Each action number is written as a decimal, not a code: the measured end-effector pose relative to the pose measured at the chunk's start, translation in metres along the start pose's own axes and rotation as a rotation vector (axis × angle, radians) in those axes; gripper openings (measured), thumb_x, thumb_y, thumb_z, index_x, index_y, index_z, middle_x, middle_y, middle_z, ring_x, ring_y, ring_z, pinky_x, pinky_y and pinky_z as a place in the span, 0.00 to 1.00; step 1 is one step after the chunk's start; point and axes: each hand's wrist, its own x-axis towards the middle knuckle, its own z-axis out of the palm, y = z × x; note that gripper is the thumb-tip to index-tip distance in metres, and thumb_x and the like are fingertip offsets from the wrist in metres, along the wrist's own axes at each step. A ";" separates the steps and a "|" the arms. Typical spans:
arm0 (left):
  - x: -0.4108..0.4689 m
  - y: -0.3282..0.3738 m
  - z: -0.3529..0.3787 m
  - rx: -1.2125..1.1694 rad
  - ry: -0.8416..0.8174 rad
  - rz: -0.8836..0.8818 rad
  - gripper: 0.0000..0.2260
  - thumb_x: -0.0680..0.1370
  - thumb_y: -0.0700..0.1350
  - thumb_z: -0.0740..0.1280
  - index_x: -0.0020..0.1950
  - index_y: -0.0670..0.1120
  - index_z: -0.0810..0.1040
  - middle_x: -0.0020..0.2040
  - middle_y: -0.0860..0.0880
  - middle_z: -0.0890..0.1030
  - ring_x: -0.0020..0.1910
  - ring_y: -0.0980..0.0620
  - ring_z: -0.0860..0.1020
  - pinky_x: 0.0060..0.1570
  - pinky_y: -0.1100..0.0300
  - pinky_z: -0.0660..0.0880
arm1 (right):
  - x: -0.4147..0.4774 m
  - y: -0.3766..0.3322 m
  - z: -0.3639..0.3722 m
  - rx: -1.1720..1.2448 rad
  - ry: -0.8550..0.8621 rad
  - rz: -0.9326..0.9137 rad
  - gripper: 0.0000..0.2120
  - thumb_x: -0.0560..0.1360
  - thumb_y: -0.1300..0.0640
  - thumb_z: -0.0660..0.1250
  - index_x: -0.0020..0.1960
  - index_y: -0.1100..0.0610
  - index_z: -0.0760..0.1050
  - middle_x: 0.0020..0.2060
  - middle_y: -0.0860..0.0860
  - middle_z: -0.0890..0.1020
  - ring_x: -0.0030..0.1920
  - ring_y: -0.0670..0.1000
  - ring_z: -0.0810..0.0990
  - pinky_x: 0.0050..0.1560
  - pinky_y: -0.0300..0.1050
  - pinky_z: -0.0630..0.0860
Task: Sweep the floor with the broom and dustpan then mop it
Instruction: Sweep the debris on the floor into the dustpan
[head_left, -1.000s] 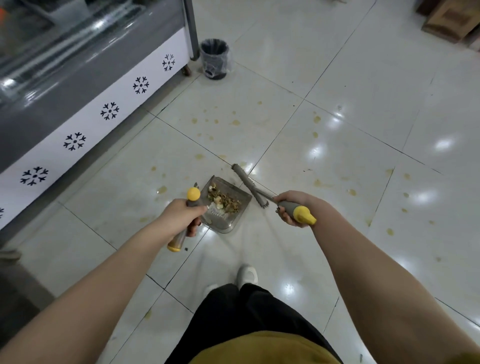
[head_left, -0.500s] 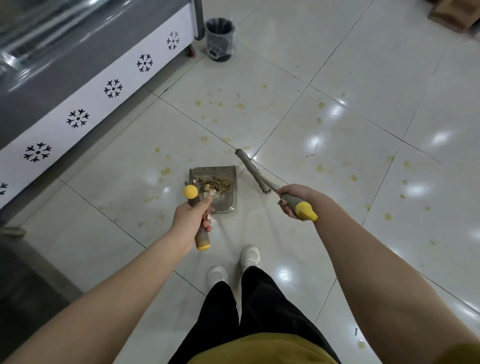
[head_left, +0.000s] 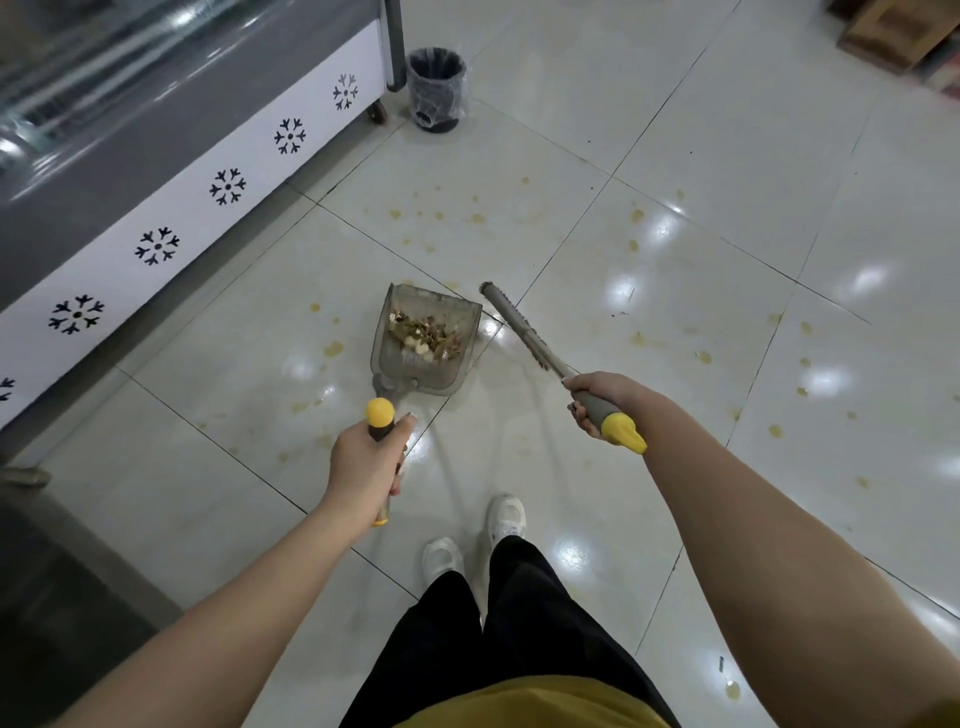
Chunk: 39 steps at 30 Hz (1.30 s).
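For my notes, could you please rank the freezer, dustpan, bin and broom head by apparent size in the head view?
1. Freezer, by far the largest.
2. Dustpan.
3. Bin, though it is farther away, so its true size is unsure.
4. Broom head, long but thin.

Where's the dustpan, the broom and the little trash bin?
dustpan (head_left: 415, 376): head view, on its clear tray below the heap of scraps.
broom (head_left: 514, 325): head view, on the grey brush head.
trash bin (head_left: 437, 88): head view, on its bag-lined side wall.
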 end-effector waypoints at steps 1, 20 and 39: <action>-0.001 -0.001 -0.003 0.109 -0.012 0.017 0.19 0.75 0.49 0.69 0.29 0.46 0.66 0.19 0.54 0.67 0.17 0.54 0.64 0.20 0.65 0.63 | 0.000 -0.002 0.001 -0.010 0.000 -0.011 0.09 0.80 0.57 0.60 0.43 0.58 0.65 0.33 0.52 0.70 0.13 0.44 0.69 0.17 0.30 0.67; 0.026 0.049 -0.010 0.181 0.036 0.143 0.18 0.75 0.50 0.69 0.31 0.43 0.68 0.21 0.51 0.68 0.20 0.53 0.66 0.17 0.67 0.64 | -0.010 -0.031 -0.009 0.157 0.042 -0.099 0.09 0.80 0.58 0.61 0.41 0.59 0.66 0.32 0.53 0.68 0.14 0.45 0.68 0.17 0.30 0.66; 0.062 0.120 0.021 0.152 -0.075 0.033 0.14 0.75 0.48 0.69 0.31 0.46 0.71 0.22 0.52 0.68 0.15 0.55 0.64 0.18 0.66 0.63 | 0.030 -0.072 -0.022 0.000 -0.021 -0.063 0.08 0.79 0.57 0.61 0.43 0.58 0.67 0.32 0.53 0.70 0.14 0.45 0.70 0.17 0.30 0.67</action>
